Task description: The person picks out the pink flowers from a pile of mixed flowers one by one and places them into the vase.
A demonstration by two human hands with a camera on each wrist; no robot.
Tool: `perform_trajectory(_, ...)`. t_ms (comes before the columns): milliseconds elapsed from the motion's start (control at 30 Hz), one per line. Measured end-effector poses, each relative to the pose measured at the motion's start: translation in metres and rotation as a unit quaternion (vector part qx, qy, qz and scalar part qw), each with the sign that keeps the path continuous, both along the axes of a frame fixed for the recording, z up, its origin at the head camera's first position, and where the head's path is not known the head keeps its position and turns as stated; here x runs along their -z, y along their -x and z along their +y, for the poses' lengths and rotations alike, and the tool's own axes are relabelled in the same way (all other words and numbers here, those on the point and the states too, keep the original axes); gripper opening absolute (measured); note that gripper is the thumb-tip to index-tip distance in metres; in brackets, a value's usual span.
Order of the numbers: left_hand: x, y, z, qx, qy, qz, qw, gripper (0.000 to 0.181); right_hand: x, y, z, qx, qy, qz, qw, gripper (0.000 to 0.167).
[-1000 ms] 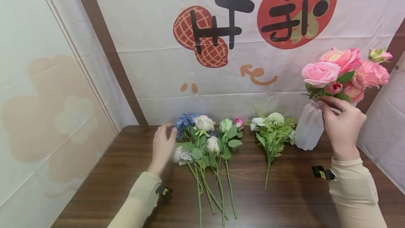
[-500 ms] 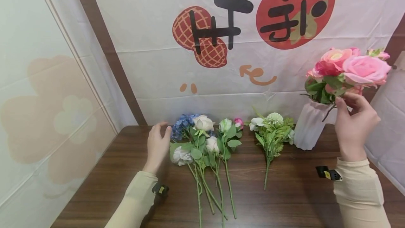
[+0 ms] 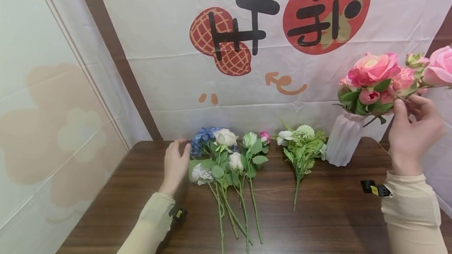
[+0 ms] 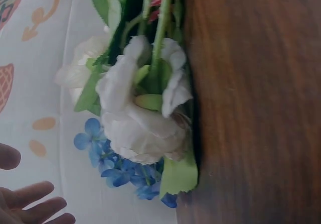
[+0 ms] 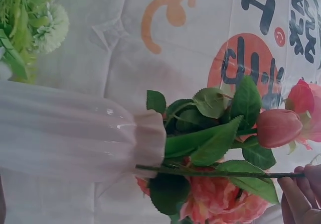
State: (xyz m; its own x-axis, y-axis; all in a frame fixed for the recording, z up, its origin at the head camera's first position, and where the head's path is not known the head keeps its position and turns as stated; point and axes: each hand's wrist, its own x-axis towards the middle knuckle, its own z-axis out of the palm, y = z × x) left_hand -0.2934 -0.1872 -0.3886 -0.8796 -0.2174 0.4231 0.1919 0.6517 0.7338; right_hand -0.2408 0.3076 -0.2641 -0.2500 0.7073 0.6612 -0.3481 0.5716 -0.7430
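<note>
My right hand [image 3: 416, 132] pinches the stem [image 5: 225, 173] of a pink rose [image 3: 439, 68], to the right of a white fluted vase [image 3: 344, 138]. In the right wrist view the stem's lower end overlaps the vase's rim; whether it touches cannot be told. Other pink flowers [image 3: 375, 69] and a tulip [image 5: 279, 128] stand in the vase. On the left, my left hand [image 3: 174, 167] is beside a blue hydrangea [image 3: 204, 141] and a white flower [image 4: 145, 128], holding nothing, with its fingers spread apart in the left wrist view.
Several cream and white roses [image 3: 226, 137] lie with their stems toward the front of the brown table [image 3: 282, 230]. A bunch of greenery with white blooms [image 3: 301, 152] lies left of the vase. Behind hangs a printed white cloth [image 3: 169, 89].
My right hand has moved right, carrying the pink rose from over the vase toward the right edge of view. My left hand has drawn slightly left, away from the hydrangea.
</note>
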Motion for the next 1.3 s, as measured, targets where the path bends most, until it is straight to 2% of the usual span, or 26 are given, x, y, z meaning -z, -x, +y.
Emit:
perform_trajectory(300,0.005,-0.006,-0.004,0.011,0.018,-0.017,0.9996,0.04,-0.012,0.005,-0.001,0.006,-0.038,0.054,0.9978,0.016)
perform_trajectory(433,0.008,-0.009,-0.007,0.014,0.029,-0.023,0.9992,0.042,-0.015,0.007,0.0,0.005,-0.056,0.063,0.9965,0.022)
perform_trajectory(633,0.012,-0.012,-0.012,0.014,0.042,-0.018,0.9989,0.041,-0.022,0.008,-0.002,0.004,-0.003,0.06,0.9982,0.019)
perform_trajectory(933,0.01,-0.017,-0.024,0.02,0.055,-0.036,0.9977,0.043,-0.03,0.003,-0.012,0.005,0.013,0.066,0.9977,0.019)
perform_trajectory(1167,0.01,-0.023,-0.034,0.01,0.061,-0.048,0.9969,0.043,-0.031,0.002,-0.015,-0.021,0.028,0.131,0.9907,0.012)
perform_trajectory(1300,0.01,-0.025,-0.04,0.006,0.065,-0.047,0.9968,0.044,-0.029,0.003,-0.015,-0.016,0.014,0.132,0.991,0.013)
